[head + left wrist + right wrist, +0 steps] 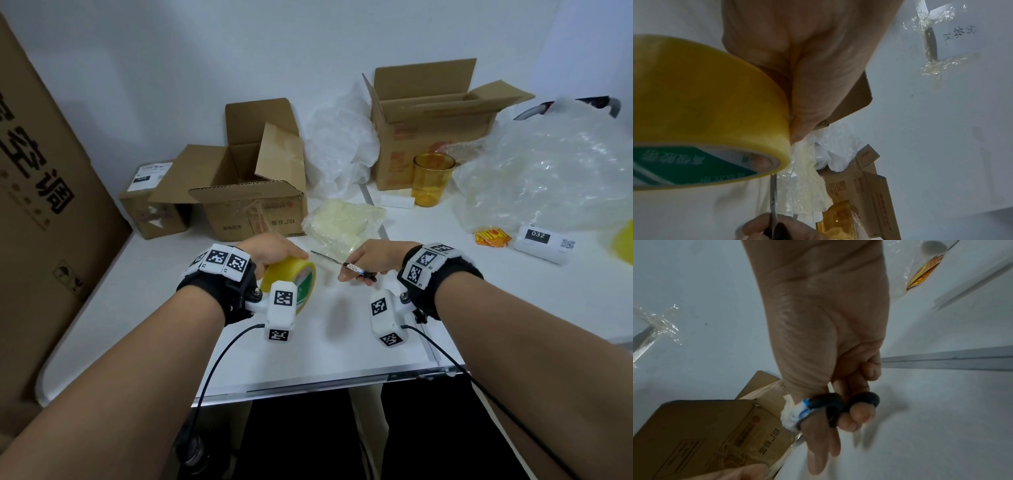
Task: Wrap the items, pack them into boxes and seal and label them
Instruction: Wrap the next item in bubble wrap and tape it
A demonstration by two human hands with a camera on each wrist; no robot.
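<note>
My left hand (274, 251) grips a roll of yellow tape (291, 281) with a green-printed core, held just above the white table (171, 325); the roll (705, 105) fills the left wrist view. My right hand (368, 258) holds black-handled scissors (346, 265), fingers through the loops (840, 404), blades pointing left toward the tape. Behind both hands lies a bubble-wrapped item (342, 222). An amber glass cup (432, 178) stands further back. Two open cardboard boxes (253, 192) (431, 120) sit behind.
A small sealed, labelled box (150, 202) stands at the back left. A tall carton (41, 205) leans at the left table edge. Loose bubble wrap (548, 164) is heaped at right, with a white label printer (544, 241) and orange stickers (492, 237) in front.
</note>
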